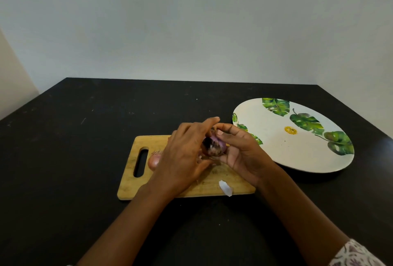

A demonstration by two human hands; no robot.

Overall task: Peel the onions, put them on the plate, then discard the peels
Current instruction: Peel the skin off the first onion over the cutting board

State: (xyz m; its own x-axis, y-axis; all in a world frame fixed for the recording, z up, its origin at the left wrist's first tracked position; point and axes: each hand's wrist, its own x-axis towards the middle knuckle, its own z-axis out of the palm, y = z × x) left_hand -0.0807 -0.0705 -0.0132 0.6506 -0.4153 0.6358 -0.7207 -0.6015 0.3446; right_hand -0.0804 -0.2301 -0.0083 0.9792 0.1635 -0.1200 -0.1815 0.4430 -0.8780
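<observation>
A purple onion (214, 146) with a dark patch on its near side is held above the wooden cutting board (131, 182). My right hand (240, 150) cups it from the right, thumb on its top. My left hand (185, 155) covers its left side, fingers curled over the top of it. A second, unpeeled onion (153, 161) lies on the board by the handle slot, partly hidden behind my left hand. A pale piece of peel (225, 188) lies at the board's near right edge. The white plate (276, 150) with green leaf prints sits to the right, with no onions on it.
Everything rests on a black table (74, 138) against a pale wall. The board lies at the middle of the table and the plate's rim is close to its right end.
</observation>
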